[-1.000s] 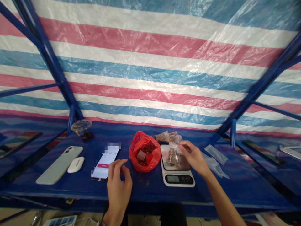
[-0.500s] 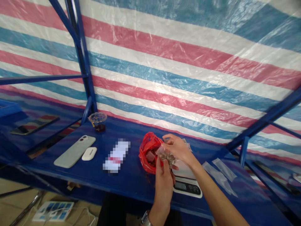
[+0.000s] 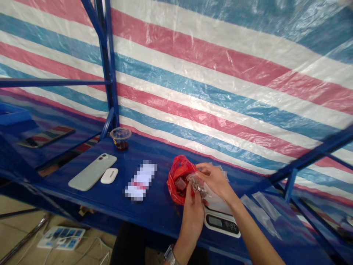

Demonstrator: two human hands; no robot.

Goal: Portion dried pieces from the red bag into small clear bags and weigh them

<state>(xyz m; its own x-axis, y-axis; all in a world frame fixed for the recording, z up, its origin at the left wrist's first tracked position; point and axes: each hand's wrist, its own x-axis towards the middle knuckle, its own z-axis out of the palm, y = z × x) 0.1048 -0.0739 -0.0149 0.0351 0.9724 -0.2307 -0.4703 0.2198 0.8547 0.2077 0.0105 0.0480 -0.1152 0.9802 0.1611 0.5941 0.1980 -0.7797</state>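
Both my hands meet in front of a red plastic bag point(image 3: 178, 180) holding brown pieces. Between them is a small clear plastic bag point(image 3: 198, 185) of brown chunks. My left hand point(image 3: 191, 217) grips it from below, and my right hand point(image 3: 216, 182) pinches its top. The bag hangs above a white digital kitchen scale point(image 3: 220, 222), whose platform is mostly hidden by my hands and a sheet of clear plastic. Behind my right hand, a few more small bags are partly hidden.
On the blue table point(image 3: 91, 197) lie a phone in a pale case point(image 3: 92, 172), a white earbud case point(image 3: 109, 175), a pixelated phone point(image 3: 140, 180), a plastic cup point(image 3: 120, 138) with dark contents, and flat clear bags point(image 3: 260, 211). Blue steel frame posts and striped tarpaulin stand behind.
The small bag has been lifted off the scale. My left hand has moved up from the table and now holds it with my right. The view has turned, shifting everything rightward.
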